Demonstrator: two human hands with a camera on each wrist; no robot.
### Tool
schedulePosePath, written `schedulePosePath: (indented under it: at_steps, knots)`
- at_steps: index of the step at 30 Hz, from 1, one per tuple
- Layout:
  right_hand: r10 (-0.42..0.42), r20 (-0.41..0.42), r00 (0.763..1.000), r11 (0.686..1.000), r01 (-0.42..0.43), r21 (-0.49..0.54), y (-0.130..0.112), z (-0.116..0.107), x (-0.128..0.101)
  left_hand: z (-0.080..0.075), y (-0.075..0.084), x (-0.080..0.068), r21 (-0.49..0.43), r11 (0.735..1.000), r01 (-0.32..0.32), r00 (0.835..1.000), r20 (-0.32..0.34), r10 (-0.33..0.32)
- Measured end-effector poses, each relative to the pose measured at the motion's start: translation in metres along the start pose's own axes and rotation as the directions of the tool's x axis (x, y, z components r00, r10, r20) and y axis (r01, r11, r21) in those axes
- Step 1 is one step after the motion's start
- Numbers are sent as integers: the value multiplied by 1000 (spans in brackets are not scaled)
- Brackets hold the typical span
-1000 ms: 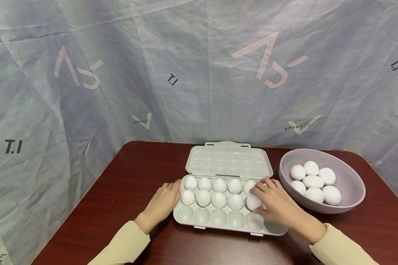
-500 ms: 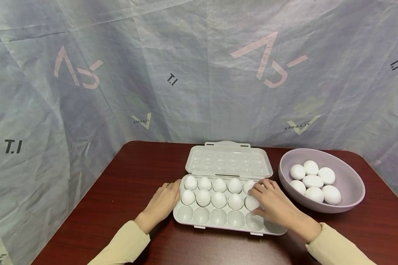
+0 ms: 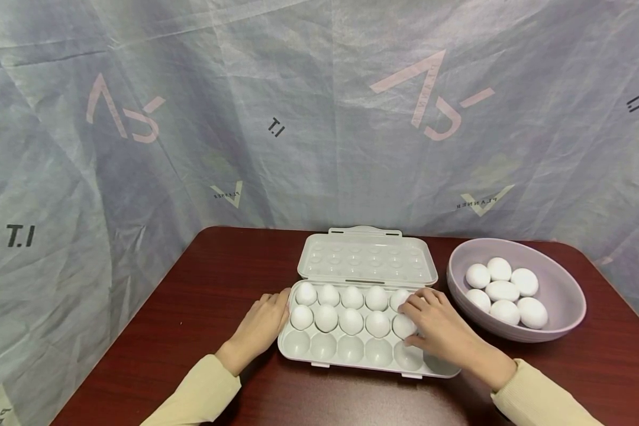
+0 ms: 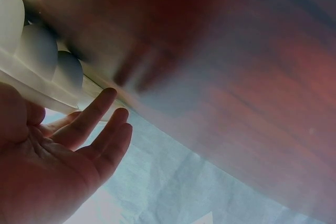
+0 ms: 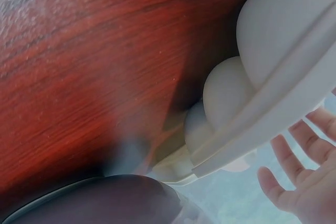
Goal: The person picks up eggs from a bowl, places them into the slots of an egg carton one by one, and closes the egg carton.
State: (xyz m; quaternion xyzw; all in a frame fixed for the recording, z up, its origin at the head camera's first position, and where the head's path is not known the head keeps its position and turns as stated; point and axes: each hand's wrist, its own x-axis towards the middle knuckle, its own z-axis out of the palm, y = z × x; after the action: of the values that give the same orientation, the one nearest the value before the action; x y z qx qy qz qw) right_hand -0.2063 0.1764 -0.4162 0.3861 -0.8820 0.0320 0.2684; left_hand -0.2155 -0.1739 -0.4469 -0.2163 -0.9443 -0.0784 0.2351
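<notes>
- The left hand (image 3: 261, 322) is rested against the tray's left end; its fingers are seen nearly straight and loosely parted, with nothing gripped.
- The tray (image 3: 350, 350), pale, smooth and seemingly plastic, is shaped with rounded cups in three rows of six; two small clips are set along its front edge.
- Ten white eggs (image 3: 351, 321), smooth and matte, are seated in its back and middle rows, five in each; in the front row the bare hollows are shown.
- Behind the tray, the lid (image 3: 366, 260) is laid open, its inside dimpled and glossy, its far edge slotted.
- By the right hand (image 3: 444, 328) an egg (image 3: 403, 326) is held, between thumb and bent fingers parted about an egg's breadth, in the middle row's fifth cup from the left.
- At far right, seven more eggs are heaped in a round, lilac bowl (image 3: 556, 290) with a rim of even thickness.
- All is carried by a dark red, wood-grained bench (image 3: 218, 278) with a soft sheen; it is backed by creased grey-blue cloth (image 3: 309, 165) printed with pink, yellowish and black lettering.
- The cream sleeves (image 3: 202, 390) are cut off by the lower edge.
- The cups at the tray's right end are partly covered by the right hand; in the left wrist view the bench is blurred.
</notes>
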Motion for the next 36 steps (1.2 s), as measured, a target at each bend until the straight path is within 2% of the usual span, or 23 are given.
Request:
schedulePosePath:
  at_steps: [18, 25, 36]
  knots:
    - [3, -6, 1000, 1000, -3, 2, 3, -9, 1, -1, 1, 0, 1, 1000, 2, 1000, 3, -2]
    - [1, -66, 998, 999, 2, 41, 13, -25, 4, -2, 1, 0, 1, 1000, 0, 1000, 3, 0]
    - [108, -79, 991, 993, -105, 45, 43, -51, 1, -1, 1, -1, -2, 1000, -2, 1000, -2, 2]
